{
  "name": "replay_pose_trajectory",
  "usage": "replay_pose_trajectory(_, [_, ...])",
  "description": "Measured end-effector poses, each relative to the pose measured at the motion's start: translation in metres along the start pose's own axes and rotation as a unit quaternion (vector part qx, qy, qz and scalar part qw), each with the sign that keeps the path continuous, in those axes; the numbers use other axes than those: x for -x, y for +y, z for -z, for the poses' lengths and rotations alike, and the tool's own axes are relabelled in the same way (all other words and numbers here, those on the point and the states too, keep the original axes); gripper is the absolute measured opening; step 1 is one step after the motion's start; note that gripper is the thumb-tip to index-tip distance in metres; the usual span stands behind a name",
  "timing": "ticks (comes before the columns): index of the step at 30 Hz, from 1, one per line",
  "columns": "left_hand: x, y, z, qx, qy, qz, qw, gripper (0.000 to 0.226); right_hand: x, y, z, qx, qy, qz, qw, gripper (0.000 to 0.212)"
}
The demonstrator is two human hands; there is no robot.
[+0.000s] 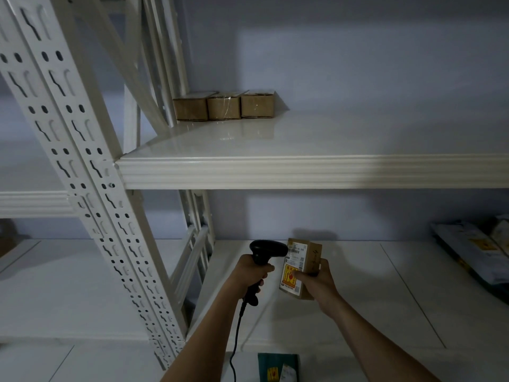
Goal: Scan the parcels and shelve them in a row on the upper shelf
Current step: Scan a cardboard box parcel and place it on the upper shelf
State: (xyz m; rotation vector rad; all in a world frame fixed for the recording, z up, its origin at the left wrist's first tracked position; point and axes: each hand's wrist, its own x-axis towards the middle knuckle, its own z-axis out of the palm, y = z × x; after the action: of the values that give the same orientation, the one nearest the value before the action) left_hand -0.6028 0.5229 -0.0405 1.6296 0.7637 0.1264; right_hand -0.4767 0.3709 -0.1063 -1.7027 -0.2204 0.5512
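Observation:
My left hand (252, 274) grips a black corded barcode scanner (264, 253), its head pointed right at a small cardboard parcel (308, 257). My right hand (316, 279) holds that parcel upright above the lower shelf (371, 285); its label side with a yellow and red sticker faces the scanner. Scanner head and parcel almost touch. On the upper shelf (303, 144), three brown cardboard parcels (224, 106) stand side by side in a row at the back left.
A white perforated upright post (82, 175) rises at the left. Several bagged parcels (473, 249) lie at the right end of the lower shelf. A dark green parcel (278, 366) sits at the bottom edge, by the scanner cable (234, 340).

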Motion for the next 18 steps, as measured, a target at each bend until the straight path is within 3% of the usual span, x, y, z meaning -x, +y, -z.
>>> replay_pose_trajectory(18, [0.0014,0.0001,0.004,-0.013,0.012,-0.011,1.0,0.012,0.0009,-0.0016,0.002,0.013,0.001,0.007,1.0,0.067])
